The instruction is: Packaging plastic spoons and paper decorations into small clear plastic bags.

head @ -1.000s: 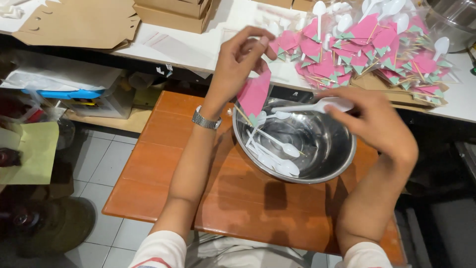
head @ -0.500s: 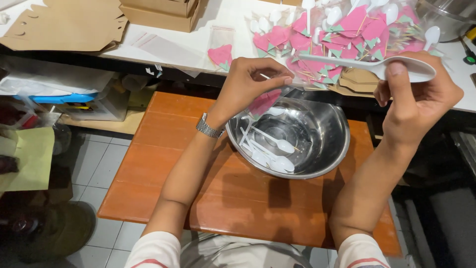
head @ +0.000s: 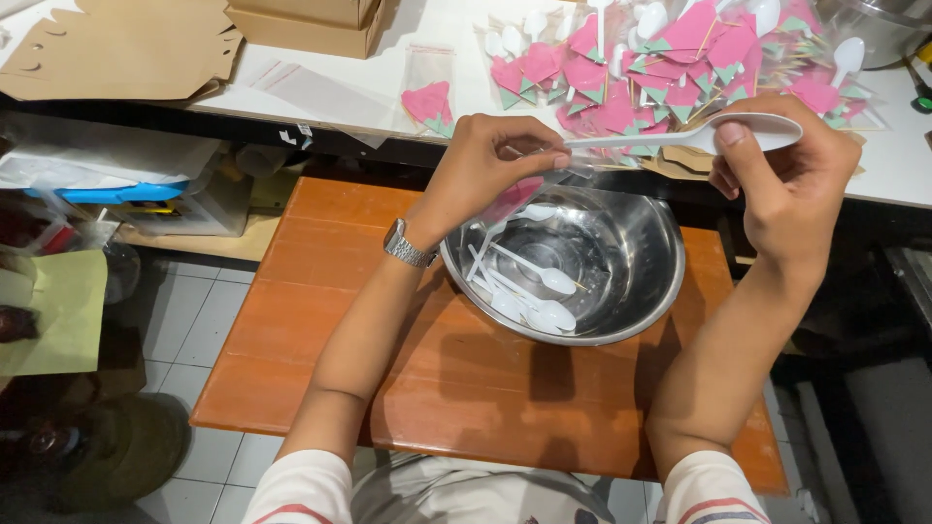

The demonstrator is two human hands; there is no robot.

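Though seemingly bagged, pink card (head: 512,199) half behind left hand (head: 490,165).

White plastic spoon (head: 680,136), horizontal, midair

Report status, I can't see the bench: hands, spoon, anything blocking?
Left hand pinches clear sleeve. Right hand holds white spoon at its mouth. Steel bowl below, nothing blocking.

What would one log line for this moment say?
left hand: pinches clear bag | right hand: holds white spoon | below: steel bowl of spoons
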